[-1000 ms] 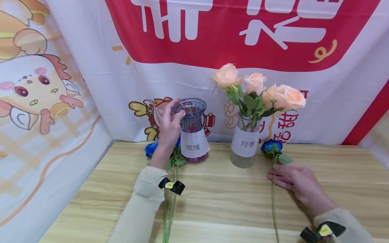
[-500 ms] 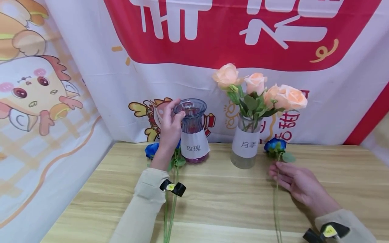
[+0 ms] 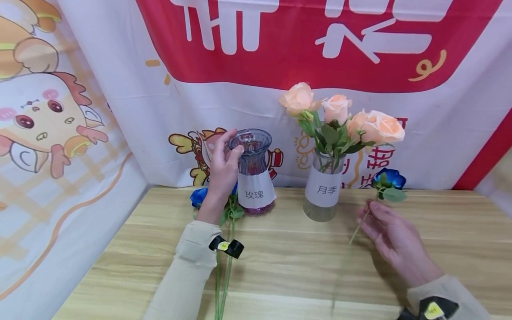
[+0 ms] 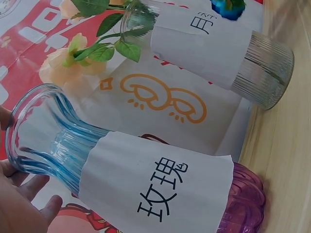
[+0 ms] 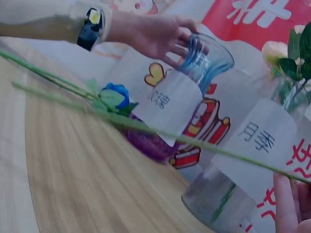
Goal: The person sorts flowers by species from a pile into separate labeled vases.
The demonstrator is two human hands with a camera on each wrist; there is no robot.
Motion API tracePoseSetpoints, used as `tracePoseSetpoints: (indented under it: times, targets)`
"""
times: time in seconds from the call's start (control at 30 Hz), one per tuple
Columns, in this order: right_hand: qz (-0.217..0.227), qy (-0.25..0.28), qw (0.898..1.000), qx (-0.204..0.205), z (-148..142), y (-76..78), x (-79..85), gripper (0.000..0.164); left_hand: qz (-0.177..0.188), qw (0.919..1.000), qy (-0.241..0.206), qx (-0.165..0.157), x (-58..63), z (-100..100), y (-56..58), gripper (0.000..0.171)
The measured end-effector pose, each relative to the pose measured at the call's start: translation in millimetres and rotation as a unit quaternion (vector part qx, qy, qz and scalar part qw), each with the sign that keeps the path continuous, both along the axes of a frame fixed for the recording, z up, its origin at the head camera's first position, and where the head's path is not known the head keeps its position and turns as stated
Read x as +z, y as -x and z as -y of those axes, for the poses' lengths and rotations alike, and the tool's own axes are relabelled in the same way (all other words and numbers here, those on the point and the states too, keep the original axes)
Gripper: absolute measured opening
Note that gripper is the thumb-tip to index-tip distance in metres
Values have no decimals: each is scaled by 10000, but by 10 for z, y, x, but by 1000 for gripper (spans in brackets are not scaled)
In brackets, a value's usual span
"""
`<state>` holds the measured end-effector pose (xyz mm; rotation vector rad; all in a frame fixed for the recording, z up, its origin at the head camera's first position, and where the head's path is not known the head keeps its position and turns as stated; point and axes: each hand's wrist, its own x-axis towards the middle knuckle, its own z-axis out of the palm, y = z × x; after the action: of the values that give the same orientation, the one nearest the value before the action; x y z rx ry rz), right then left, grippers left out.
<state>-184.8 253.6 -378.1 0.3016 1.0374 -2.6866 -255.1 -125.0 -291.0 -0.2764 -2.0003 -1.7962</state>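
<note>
My left hand [image 3: 223, 171] holds the rim and neck of a blue-and-purple glass vase [image 3: 256, 193], which stands upright with a white paper label. No flowers show in it. The right hand [image 3: 396, 244] pinches the green stem of a blue rose [image 3: 391, 179] just below its leaves. That rose is raised off the table, its stem slanting down to the left; in the right wrist view the stem [image 5: 204, 144] crosses in front of both vases. Beneath my left forearm lie more blue roses [image 3: 198, 197], partly hidden, stems toward the front edge.
A clear glass vase [image 3: 320, 213] with its own paper label stands between the hands, holding several peach roses [image 3: 336, 109]. A printed cloth backdrop [image 3: 132, 111] hangs directly behind the wooden table [image 3: 296, 266].
The right hand has lifted the blue rose from the table and shifted its bloom up and right, tilting the stem. My left hand stays on the vase.
</note>
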Motion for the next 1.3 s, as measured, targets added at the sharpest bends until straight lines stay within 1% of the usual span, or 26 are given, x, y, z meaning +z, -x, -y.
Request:
tracePoseSetpoints:
  times: [0.07, 0.13, 0.23, 0.3, 0.43, 0.7, 0.87, 1.0, 1.1, 1.17, 1.3]
  targets:
    - [-11, 9, 9999, -142, 23, -25, 26, 15, 8, 10000, -10, 0, -3, 2, -3, 50]
    - [-136, -68, 9995, -290, 50, -45, 48, 13, -6, 10000, -17, -5, -4, 1, -5, 50]
    - [-261, -97, 9977, -610, 89, -69, 79, 12, -20, 10000, -19, -14, -8, 5, -4, 50]
    - [-337, 34, 9960, -828, 119, -80, 101, 12, -31, 10000, -12, 0, -9, 7, -6, 50]
    - [-347, 486, 9910, -1195, 176, -107, 144, 12, -72, 10000, -19, -2, -17, 5, -4, 50]
    - [-462, 1011, 9816, -1550, 267, -158, 219, 12, -131, 9999, -1, 6, -17, 4, -1, 50]
    - [-624, 1293, 9765, -1607, 300, -181, 245, 13, -138, 9999, 16, 1, -17, 5, 11, 50]
    - [-990, 1586, 9728, -1370, 326, -201, 245, 14, -158, 9999, 0, 12, -20, -3, 12, 50]
    - [-1161, 1799, 9691, -1224, 344, -214, 253, 16, -158, 9999, -35, 9, -19, -4, 11, 50]
    - [-1162, 1889, 9673, -1235, 357, -223, 273, 19, -149, 9999, -48, 1, -16, -4, 9, 50]
    - [-1167, 1889, 9649, -1402, 393, -244, 323, 27, -128, 9999, -64, -6, -11, -5, 3, 50]
